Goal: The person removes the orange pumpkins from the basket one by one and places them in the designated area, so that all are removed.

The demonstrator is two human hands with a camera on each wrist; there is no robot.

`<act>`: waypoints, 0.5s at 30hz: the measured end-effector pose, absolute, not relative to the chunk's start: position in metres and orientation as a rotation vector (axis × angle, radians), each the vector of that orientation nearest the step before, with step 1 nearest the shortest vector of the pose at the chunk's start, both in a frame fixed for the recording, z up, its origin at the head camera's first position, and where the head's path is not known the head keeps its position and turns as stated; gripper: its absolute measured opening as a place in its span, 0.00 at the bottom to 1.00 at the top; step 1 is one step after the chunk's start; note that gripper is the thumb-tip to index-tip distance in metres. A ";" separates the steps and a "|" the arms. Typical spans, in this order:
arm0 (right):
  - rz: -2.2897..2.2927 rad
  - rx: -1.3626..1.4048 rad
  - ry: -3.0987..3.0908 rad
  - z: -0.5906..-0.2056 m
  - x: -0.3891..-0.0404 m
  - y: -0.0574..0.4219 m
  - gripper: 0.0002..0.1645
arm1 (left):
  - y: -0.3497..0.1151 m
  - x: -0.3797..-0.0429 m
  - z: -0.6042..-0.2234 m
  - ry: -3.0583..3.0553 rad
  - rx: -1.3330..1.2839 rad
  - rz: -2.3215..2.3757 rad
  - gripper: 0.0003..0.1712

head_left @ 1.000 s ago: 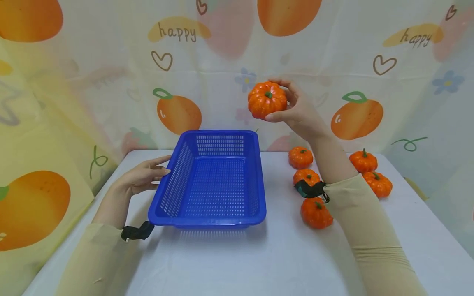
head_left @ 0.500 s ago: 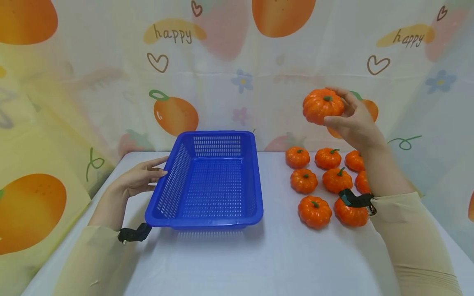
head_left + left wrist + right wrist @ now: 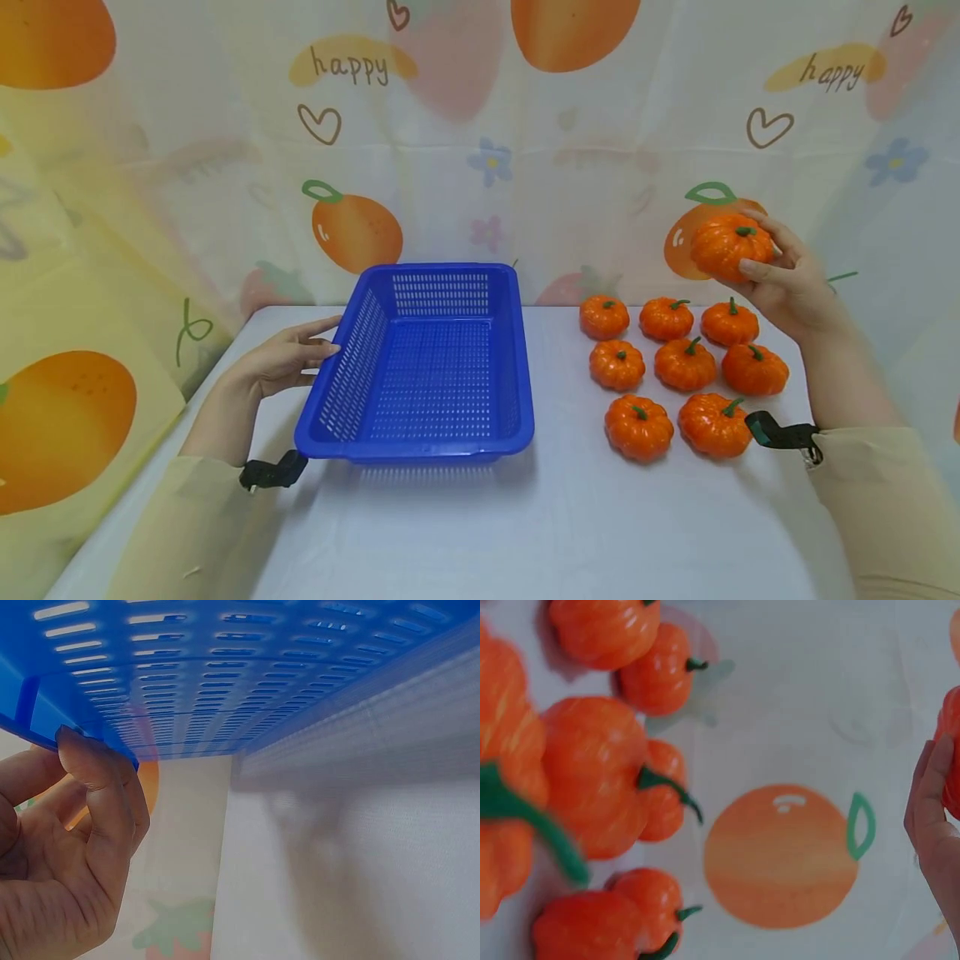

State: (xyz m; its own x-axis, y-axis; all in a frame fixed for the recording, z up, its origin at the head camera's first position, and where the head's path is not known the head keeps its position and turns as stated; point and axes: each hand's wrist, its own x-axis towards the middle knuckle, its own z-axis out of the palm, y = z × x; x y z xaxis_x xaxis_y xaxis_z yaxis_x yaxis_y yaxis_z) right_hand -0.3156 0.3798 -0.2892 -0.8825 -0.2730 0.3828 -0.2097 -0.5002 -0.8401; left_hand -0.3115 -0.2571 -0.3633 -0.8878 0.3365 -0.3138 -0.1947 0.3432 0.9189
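Observation:
Above the back right of the table, my right hand [image 3: 798, 292] grips a small orange pumpkin [image 3: 729, 247] with a green stem. Only part of that hand [image 3: 934, 810] and pumpkin [image 3: 952, 761] shows at the edge of the right wrist view. My left hand [image 3: 288, 360] holds the left rim of a blue plastic basket [image 3: 412, 450]. In the left wrist view the bent fingers [image 3: 105, 795] meet the basket's edge from below. Nothing lies inside the basket. Several more pumpkins [image 3: 685, 364] sit in rows on the table, below and left of my right hand.
The white-covered table [image 3: 570, 517] ends at a printed cloth backdrop [image 3: 570, 208] with painted oranges and hearts. A yellowish cloth [image 3: 67, 283] hangs on the left. The pumpkins stand close together right of the basket.
My right hand has moved right and then downward with the pumpkin, from beyond the basket to above the back right pumpkins. The left hand and basket have stayed in place.

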 end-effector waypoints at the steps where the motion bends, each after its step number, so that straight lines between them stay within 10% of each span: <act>1: -2.588 -0.733 1.546 -0.292 -0.314 0.386 0.36 | -0.257 -0.312 -0.363 2.163 0.125 1.566 0.45; 15: -2.575 -0.666 1.364 -0.334 -0.292 0.459 0.38 | -0.256 -0.311 -0.362 2.179 0.117 1.553 0.45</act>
State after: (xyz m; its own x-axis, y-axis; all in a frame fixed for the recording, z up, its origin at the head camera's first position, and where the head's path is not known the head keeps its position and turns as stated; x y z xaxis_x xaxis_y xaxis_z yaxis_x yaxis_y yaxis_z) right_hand -0.2918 0.4589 -0.3336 -0.8898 -0.3327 0.3123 -0.0714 -0.5745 -0.8154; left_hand -0.3112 -0.2562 -0.3625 -0.8913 0.3261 -0.3151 -0.1914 0.3592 0.9134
